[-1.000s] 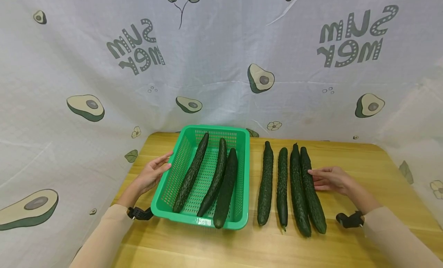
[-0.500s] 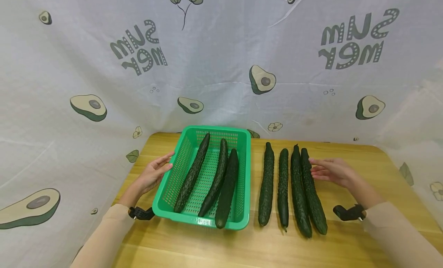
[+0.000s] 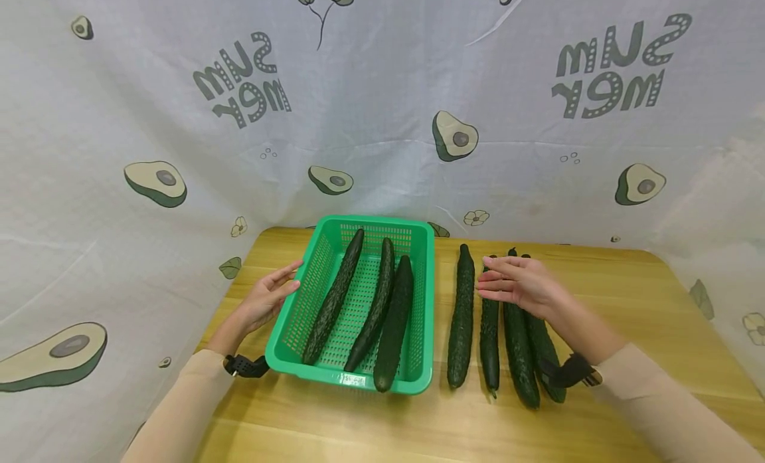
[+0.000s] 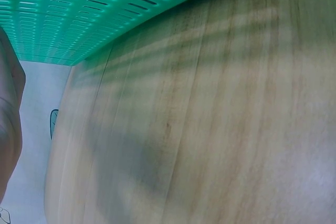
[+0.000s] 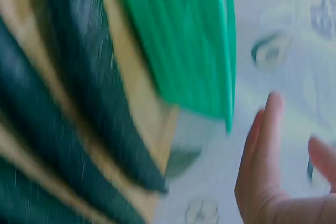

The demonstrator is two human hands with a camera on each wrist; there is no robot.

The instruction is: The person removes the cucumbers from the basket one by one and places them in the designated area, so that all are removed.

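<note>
a person's two hands reach over a wooden table [image 3: 430, 426]. the left hand [image 3: 263, 307] is beside a green plastic basket [image 3: 429, 303], fingers loosely extended, the fingertips at its left rim; whether they press on it i cannot tell. to the right of these fingers, inside the basket, lie three long dark green cucumbers: one slanting on its own [image 3: 335, 297], then a curved one [image 3: 374, 310] and a thicker one [image 3: 394, 327] close together, the thicker one's near end resting on the front rim.

the right hand [image 3: 526, 287] hovers with fingers extended and thumb apart, holding nothing. below its fingers is the far end of the second cucumber [image 3: 489, 340] in a row of four on the table. just left of the fingertips is the first cucumber [image 3: 461, 317]; under the palm and wrist are the third cucumber [image 3: 519, 357] and the fourth cucumber [image 3: 542, 343]. beyond the fingers hangs a pale cloth [image 3: 382, 117] printed with avocados.
</note>
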